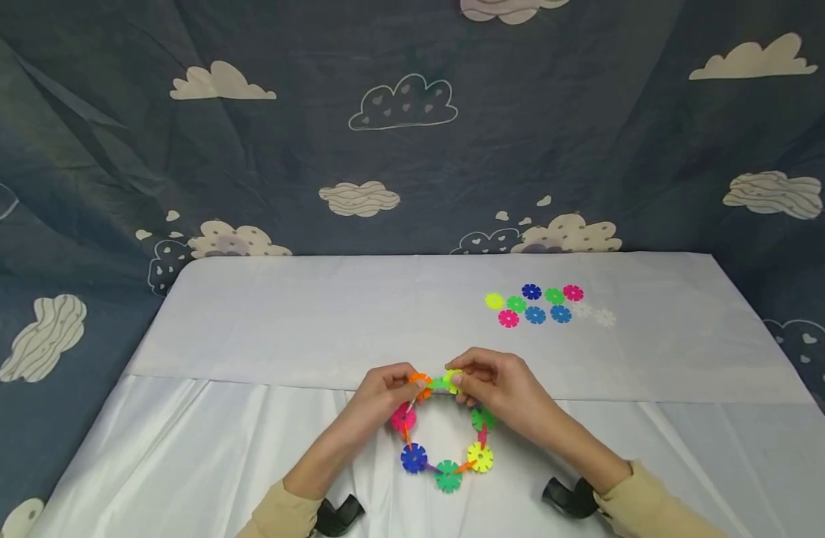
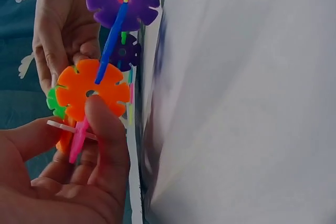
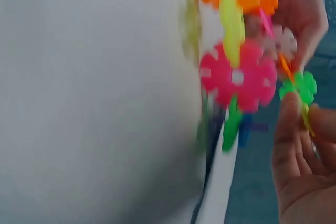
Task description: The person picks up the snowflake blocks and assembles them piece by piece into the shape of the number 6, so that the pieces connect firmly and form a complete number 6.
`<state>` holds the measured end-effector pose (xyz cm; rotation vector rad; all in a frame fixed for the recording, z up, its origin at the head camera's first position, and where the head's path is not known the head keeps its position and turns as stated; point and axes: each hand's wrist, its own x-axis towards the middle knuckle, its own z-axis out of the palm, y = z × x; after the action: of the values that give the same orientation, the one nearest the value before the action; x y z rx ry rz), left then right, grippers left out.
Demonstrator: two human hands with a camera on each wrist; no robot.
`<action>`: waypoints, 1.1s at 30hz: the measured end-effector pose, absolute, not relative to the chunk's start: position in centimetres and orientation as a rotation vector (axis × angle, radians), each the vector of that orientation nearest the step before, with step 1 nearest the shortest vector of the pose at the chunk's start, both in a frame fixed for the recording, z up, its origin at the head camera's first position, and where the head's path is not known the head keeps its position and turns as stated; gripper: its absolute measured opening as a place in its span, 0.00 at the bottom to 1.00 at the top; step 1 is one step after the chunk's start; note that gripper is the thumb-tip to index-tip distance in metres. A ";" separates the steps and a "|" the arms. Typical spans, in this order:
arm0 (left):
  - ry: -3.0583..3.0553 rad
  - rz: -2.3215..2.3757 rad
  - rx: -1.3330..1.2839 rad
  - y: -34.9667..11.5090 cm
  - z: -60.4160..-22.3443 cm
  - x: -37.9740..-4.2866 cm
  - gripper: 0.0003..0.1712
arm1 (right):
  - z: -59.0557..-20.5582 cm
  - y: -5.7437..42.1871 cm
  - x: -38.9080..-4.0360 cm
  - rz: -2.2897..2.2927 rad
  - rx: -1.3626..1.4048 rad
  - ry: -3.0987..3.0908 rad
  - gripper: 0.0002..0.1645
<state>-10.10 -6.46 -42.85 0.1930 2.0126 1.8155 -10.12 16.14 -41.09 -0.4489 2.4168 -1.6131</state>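
Slotted plastic snowflake discs of several colours are linked into a chain (image 1: 448,477), which curves round in a loop in the head view. My left hand (image 1: 385,392) pinches its upper left part near an orange disc (image 1: 421,381). In the left wrist view, a white disc (image 2: 59,125) sticks out beside that thumb. At the upper right, my right hand (image 1: 503,382) pinches a yellow snowflake disc (image 1: 450,379). A green disc (image 3: 305,88) is slotted against this yellow one, between the two hands. My right fingers hide part of the loop's right side.
Loose snowflake discs lie grouped farther back on the white-covered table (image 1: 285,321), among them a pink disc (image 1: 509,319), a dark blue disc (image 1: 531,291) and a pale disc (image 1: 604,317). A dark cloud-patterned cloth (image 1: 412,164) hangs behind the table.
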 end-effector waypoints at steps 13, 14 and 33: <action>2.051 1.788 0.071 -7.0 -43.2 -10.5 0.18 | -41.5 22.0 -15.4 -1.072 -0.356 2.894 0.14; 2.056 1.780 0.090 -7.0 -43.2 -10.6 0.21 | -41.5 22.5 -15.8 -1.033 -0.354 2.911 0.14; 2.341 1.525 0.291 -6.8 -43.0 -9.9 0.19 | -42.5 23.6 -19.1 -0.673 -0.412 2.880 0.20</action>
<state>-9.94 -6.85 -43.01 0.2911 2.3415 1.5252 -19.09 23.64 -42.51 -0.4124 2.8801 -0.6726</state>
